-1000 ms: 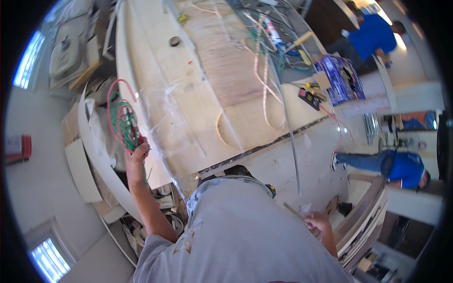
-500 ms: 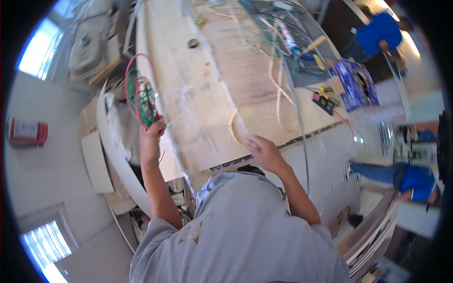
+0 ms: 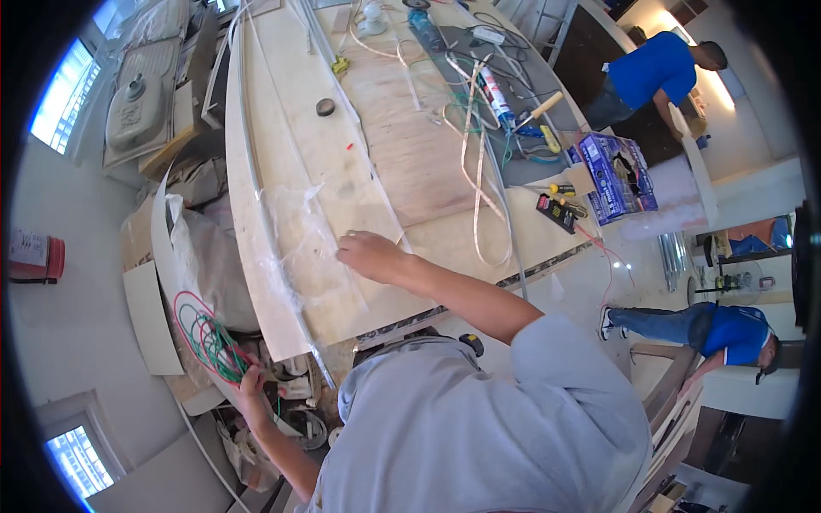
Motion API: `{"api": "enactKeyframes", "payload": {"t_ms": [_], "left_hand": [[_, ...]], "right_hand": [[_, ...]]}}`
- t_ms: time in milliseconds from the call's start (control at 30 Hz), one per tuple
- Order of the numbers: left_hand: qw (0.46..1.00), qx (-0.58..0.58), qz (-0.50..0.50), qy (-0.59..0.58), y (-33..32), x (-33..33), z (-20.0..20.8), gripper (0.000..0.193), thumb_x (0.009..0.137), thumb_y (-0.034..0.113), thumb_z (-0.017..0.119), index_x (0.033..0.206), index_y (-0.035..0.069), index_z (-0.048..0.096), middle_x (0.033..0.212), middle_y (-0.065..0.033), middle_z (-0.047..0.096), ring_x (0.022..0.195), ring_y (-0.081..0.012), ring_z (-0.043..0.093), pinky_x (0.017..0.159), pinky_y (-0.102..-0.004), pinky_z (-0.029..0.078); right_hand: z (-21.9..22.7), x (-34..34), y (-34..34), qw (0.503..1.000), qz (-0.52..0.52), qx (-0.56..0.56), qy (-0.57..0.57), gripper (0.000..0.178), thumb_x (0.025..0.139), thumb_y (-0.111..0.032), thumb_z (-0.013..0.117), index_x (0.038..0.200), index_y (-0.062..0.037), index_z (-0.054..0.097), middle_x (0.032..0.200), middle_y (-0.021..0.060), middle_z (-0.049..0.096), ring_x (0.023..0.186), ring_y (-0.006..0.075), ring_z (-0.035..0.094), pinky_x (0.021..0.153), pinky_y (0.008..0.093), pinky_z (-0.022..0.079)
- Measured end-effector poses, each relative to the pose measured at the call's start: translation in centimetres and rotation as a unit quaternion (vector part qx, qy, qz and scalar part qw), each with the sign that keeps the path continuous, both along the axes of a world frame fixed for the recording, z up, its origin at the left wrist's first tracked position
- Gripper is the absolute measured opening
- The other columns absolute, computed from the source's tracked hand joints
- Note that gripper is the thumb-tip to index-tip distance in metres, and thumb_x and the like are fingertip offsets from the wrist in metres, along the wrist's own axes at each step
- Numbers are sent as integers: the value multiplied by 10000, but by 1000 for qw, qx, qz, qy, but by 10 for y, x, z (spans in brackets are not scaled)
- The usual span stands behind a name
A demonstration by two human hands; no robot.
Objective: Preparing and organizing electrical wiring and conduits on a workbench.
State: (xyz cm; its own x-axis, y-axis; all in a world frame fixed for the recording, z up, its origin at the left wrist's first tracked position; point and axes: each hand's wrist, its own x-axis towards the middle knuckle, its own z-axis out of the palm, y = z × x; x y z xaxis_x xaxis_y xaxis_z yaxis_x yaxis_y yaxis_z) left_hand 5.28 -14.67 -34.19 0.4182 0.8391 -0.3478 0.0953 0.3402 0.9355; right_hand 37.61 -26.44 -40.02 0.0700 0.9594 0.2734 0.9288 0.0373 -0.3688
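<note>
My left hand (image 3: pixel 251 382) is closed around a coiled bundle of red and green wire (image 3: pixel 208 340), held out past the table's left edge. The loops of wire fan out beyond the fingers. My right hand (image 3: pixel 369 256) is above the near part of the wooden table (image 3: pixel 402 301), its fingers curled together; whatever they pinch, if anything, is too small to make out. Crumpled clear plastic film (image 3: pixel 295 214) lies just left of that hand, beside a long thin metal strip (image 3: pixel 256 179). A dark roll of tape (image 3: pixel 325 107) rests farther up the table.
On the right lie a looped pale strip (image 3: pixel 475 184), a sealant tube (image 3: pixel 496 96), a hammer (image 3: pixel 540 109), a black-and-yellow device (image 3: pixel 558 212) and a blue box (image 3: pixel 617 175). Piled bags (image 3: pixel 209 265) and a sink (image 3: pixel 137 115) stand left. Two people in blue work at the right.
My left hand has carried the wire bundle down and left, off the table's edge. My right hand has moved left and farther over the table, away from the pale looped strip.
</note>
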Motion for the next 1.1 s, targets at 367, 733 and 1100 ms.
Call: {"api": "enactKeyframes", "payload": {"t_ms": [367, 733, 1100], "left_hand": [[996, -6, -64, 60, -30, 69, 17, 290, 704, 154, 616, 967, 49, 553, 808, -14, 545, 714, -94, 490, 602, -228, 370], [991, -6, 32, 132, -86, 82, 30, 333, 651, 237, 635, 925, 71, 545, 772, 7, 530, 605, -50, 438, 515, -186, 316], [994, -11, 45, 99, -83, 86, 21, 469, 654, 262, 660, 1053, 70, 507, 825, -21, 546, 676, -77, 486, 545, -187, 341]], "right_hand": [[-38, 242, -32, 903, -397, 71, 147, 149, 798, -101, 521, 812, -1, 631, 788, 215, 622, 781, 411, 601, 697, 460, 485], [-65, 375, -9, 965, -249, -53, -66, 62, 709, -57, 590, 737, -23, 634, 794, 199, 615, 799, 351, 609, 706, 422, 491], [-48, 386, -13, 542, -103, 244, 798, 140, 811, -42, 582, 946, -10, 566, 806, 85, 616, 738, 189, 627, 725, 303, 527]]}}
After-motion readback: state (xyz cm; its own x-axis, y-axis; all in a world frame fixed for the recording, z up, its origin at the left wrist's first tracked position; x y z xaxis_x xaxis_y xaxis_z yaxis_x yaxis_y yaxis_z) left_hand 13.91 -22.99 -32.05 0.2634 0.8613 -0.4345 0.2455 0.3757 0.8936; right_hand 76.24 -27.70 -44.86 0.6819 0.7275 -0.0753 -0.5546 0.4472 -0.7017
